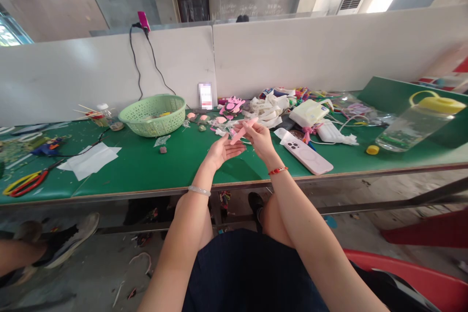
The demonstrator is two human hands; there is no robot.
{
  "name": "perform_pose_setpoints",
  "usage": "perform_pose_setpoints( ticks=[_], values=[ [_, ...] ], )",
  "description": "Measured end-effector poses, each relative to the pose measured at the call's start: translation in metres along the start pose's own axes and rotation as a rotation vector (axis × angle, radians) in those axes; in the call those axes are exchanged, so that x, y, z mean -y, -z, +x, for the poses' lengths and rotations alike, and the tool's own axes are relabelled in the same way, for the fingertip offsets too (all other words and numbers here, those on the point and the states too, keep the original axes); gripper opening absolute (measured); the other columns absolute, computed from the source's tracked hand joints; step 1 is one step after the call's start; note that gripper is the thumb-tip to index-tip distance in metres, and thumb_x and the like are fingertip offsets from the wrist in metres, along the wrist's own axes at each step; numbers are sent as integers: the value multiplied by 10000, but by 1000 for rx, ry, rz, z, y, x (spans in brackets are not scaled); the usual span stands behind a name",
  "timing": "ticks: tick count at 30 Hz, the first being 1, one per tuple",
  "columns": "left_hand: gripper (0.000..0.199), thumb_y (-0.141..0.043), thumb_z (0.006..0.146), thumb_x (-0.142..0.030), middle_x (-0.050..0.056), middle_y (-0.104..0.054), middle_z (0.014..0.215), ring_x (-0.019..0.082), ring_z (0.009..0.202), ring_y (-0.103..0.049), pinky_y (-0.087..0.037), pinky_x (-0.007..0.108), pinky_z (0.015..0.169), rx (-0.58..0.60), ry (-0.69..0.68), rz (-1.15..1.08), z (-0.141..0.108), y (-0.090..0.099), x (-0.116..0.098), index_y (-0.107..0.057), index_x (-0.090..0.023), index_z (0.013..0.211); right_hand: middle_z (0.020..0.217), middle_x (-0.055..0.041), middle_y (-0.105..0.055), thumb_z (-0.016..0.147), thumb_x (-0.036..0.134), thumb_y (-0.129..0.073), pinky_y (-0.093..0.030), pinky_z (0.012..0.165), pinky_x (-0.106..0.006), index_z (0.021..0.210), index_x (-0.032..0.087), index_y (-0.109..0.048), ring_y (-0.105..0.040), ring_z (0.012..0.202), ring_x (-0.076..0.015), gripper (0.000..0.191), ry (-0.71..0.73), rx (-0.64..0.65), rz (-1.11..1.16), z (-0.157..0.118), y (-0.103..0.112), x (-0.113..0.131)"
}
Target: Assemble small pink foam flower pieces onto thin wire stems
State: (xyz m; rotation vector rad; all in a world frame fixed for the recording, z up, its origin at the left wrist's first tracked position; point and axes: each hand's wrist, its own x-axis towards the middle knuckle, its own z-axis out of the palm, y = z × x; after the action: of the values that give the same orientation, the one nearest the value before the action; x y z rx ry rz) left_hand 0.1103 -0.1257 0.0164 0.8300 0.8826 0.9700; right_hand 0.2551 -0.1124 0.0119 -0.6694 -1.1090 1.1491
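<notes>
A pink strip, perhaps ribbon or soft fabric (239,133), slants between my two hands above the front part of the green tabletop. The fingers of my right hand (259,137) are pinched on its upper end. My left hand (221,151) lies palm up under the lower end, its fingers stretched out and the thumb close to the strip. Whether the left palm touches the strip I cannot tell. Just behind the hands are small pink rounded pieces (220,120) and a pink-and-black item (233,106). A pink phone (307,155) rests to the right of my right hand.
A green basket (153,117) stands left of centre. Pliers (27,183) and white paper (91,160) lie at the left. White straps (266,109), a tissue pack (309,112) and a water bottle (413,124) are to the right. A partition (310,51) closes the back.
</notes>
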Motion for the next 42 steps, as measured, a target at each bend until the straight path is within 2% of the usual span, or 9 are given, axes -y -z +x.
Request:
perform_pose_setpoints(
  ticks=[3, 7, 12, 19, 23, 33, 38, 42],
  values=[
    [412, -613, 886, -519, 125, -764, 861, 218, 835, -745, -580, 349, 880, 23, -130, 58, -2, -5, 0, -742, -128, 889, 913, -40, -779, 667, 552, -816, -561, 926, -390, 877, 224, -758, -726, 950, -251, 394, 8, 13, -50, 1, -1, -4],
    [348, -795, 740, -453, 86, -747, 766, 181, 743, -734, -588, 307, 796, -44, -255, 151, -4, -11, 2, -729, -118, 808, 893, -42, -781, 644, 579, -814, -566, 882, -366, 882, 215, -761, -722, 945, -255, 438, 9, 14, -119, 2, -3, -10],
    [318, -812, 727, -406, 80, -749, 734, 180, 740, -739, -590, 306, 772, -105, -320, 184, -6, -12, 2, -737, -111, 821, 905, -48, -782, 659, 587, -804, -567, 865, -351, 895, 218, -768, -718, 933, -245, 440, -2, 22, -118, 1, -6, -10],
    [234, -809, 748, -309, 70, -738, 670, 183, 677, -736, -616, 336, 754, -133, -333, 163, -7, -14, 1, -741, -90, 795, 909, -46, -783, 630, 575, -831, -574, 857, -344, 872, 216, -773, -727, 869, -226, 436, -51, 18, -55, 0, -7, -8],
    [205, -832, 717, -258, 48, -740, 684, 175, 694, -738, -619, 359, 837, -126, -338, 106, -8, -15, 1, -753, -88, 798, 903, -50, -781, 612, 581, -837, -581, 837, -347, 843, 213, -770, -729, 859, -231, 439, -55, 16, -47, -1, -8, -7],
    [209, -749, 813, -290, 138, -771, 988, 245, 944, -743, -554, 434, 979, -33, -326, 0, 1, -10, 5, -771, -94, 882, 880, -43, -775, 664, 561, -815, -592, 755, -330, 867, 217, -769, -726, 835, -222, 402, -18, -1, -27, 1, -4, -9],
    [141, -766, 783, -213, 117, -775, 978, 244, 951, -742, -531, 427, 1013, -39, -314, -24, -1, -9, 4, -775, -100, 866, 868, -41, -772, 681, 554, -806, -583, 793, -321, 857, 212, -767, -725, 858, -217, 386, -7, 14, -36, 1, -4, -9],
    [240, -757, 806, -311, 144, -775, 944, 252, 918, -748, -531, 446, 1003, -46, -275, 12, -3, -8, 3, -764, -92, 903, 873, -37, -772, 681, 563, -799, -571, 866, -344, 855, 214, -763, -724, 890, -222, 392, 16, -24, -59, 2, -3, -9]
  ],
)
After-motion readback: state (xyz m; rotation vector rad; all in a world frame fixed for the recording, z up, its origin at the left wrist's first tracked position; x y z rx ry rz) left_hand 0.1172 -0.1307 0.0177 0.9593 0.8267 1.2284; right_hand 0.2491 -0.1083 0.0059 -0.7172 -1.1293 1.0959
